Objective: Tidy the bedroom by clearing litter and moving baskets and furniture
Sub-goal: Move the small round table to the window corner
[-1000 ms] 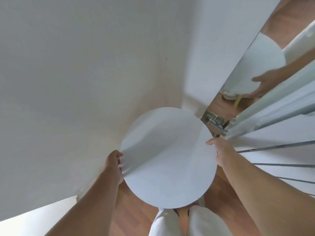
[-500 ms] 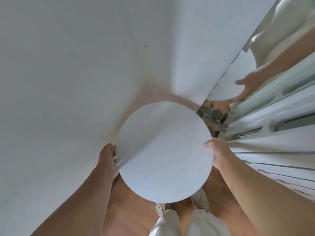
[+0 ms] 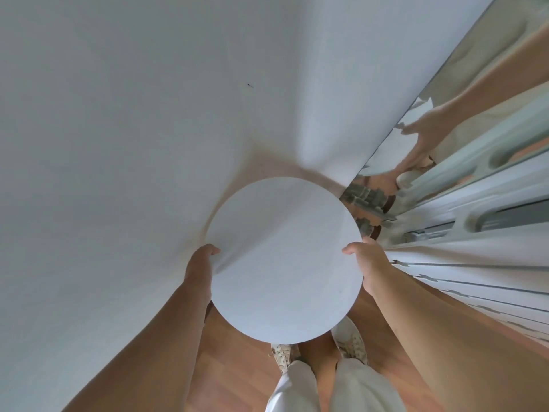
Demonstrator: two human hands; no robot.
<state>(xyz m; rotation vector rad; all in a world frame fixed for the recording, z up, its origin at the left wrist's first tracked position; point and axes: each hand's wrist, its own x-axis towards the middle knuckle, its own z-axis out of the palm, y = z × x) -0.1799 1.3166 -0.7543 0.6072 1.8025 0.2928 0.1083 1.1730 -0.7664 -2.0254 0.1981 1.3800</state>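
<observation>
The left hand (image 3: 202, 270) has its fingers (image 3: 209, 250) curled over the rim of the round white tabletop (image 3: 283, 260) at nine o'clock, thumb side hidden beneath. The right hand (image 3: 368, 264) grips the opposite rim at three o'clock, fingers (image 3: 350, 249) hooked over the edge. Both hands are closed on the top, which sits level, centre frame, held above the wooden floor (image 3: 237, 367) and close to the white wall (image 3: 148, 129) at twelve o'clock. Its legs cannot be seen from here. The person's shoes (image 3: 282, 353) show just below the rim at six o'clock.

At two o'clock a mirror (image 3: 439, 123) runs up the corner, reflecting a hand and part of the top.

The step in hand looks like setting this small table into the corner. To do it well, keep the top level with equal pull from both sides, ease it toward twelve o'clock, and watch the three o'clock rim, which is near the mirror's lower edge. Lower it straight down rather than dragging, so the floor is not scuffed.

Against the frame half a second back, the top sits a little higher in view and nearer the wall, the shoes are more exposed, and both grips are unchanged.
</observation>
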